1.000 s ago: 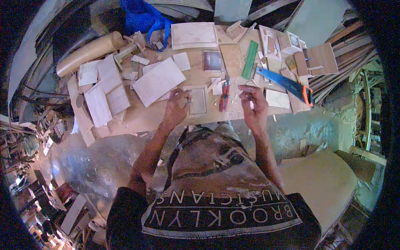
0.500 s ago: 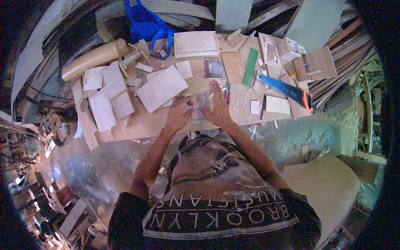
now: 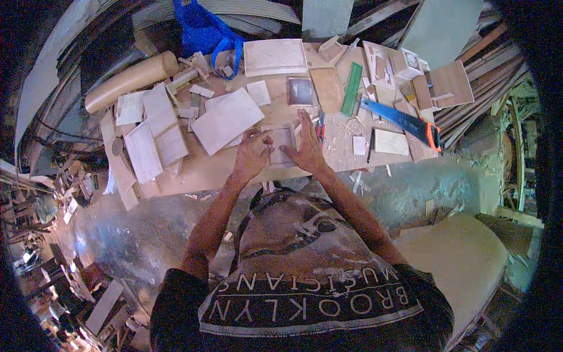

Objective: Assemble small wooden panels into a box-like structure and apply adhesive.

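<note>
A small shallow rectangular wooden frame or tray (image 3: 279,137) lies at the near edge of the workbench, between my two hands. My left hand (image 3: 252,155) is at its left side with the fingers curled in and the fingertips together; whatever they may pinch is too small to make out. Along the right side rests my right hand (image 3: 307,148), its fingers stretched forward and its thumb spread over the frame. Just right of that hand lies a red and black hand tool (image 3: 320,127). A dark square piece (image 3: 301,92) sits beyond the frame.
Pale boards (image 3: 229,122) are spread over the bench's left side, near a brown roll (image 3: 132,81) and a blue bag (image 3: 205,32). On the right are a green strip (image 3: 352,89), a handsaw (image 3: 393,116) with an orange-black handle and a black pencil-like stick (image 3: 370,145).
The view has shifted slightly, so the bench sits a little higher. My right thumb has moved a little left over the frame, and more of the frame shows. My left fingers stay curled.
</note>
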A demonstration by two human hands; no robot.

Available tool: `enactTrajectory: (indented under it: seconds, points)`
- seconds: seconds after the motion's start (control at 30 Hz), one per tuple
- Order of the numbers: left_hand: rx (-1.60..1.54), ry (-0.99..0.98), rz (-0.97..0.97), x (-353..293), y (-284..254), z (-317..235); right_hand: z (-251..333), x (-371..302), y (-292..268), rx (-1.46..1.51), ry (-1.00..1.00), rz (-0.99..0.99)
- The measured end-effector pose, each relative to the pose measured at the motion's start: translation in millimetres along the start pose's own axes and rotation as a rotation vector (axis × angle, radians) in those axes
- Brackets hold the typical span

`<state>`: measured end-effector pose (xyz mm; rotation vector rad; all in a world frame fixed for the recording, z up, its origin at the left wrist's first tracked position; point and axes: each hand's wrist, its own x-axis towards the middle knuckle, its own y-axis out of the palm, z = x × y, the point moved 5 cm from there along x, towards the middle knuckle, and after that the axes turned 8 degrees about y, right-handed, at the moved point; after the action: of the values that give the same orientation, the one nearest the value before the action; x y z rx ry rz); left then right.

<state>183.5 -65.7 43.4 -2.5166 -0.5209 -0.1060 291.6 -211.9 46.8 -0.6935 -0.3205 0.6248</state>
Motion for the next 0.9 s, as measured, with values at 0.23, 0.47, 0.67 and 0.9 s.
enactTrajectory:
  seconds: [0.23, 0.47, 0.67, 0.9]
  points:
    - [0.104, 0.133, 0.000, 2.6, -3.4, -8.9, 1.7, -1.4, -1.6, 0.003, 0.013, 0.003]
    - [0.124, 0.105, 0.036, 2.3, -5.1, -10.3, 0.9, -0.6, 0.1, 0.016, 0.038, 0.020]
    - [0.185, 0.135, 0.059, 3.6, -3.0, -11.3, 0.3, -2.1, 0.2, 0.002, 0.051, 0.032]
    - [0.068, 0.060, -0.001, -5.4, -6.3, 6.6, 1.8, -3.7, -10.7, 0.069, -0.031, -0.092]
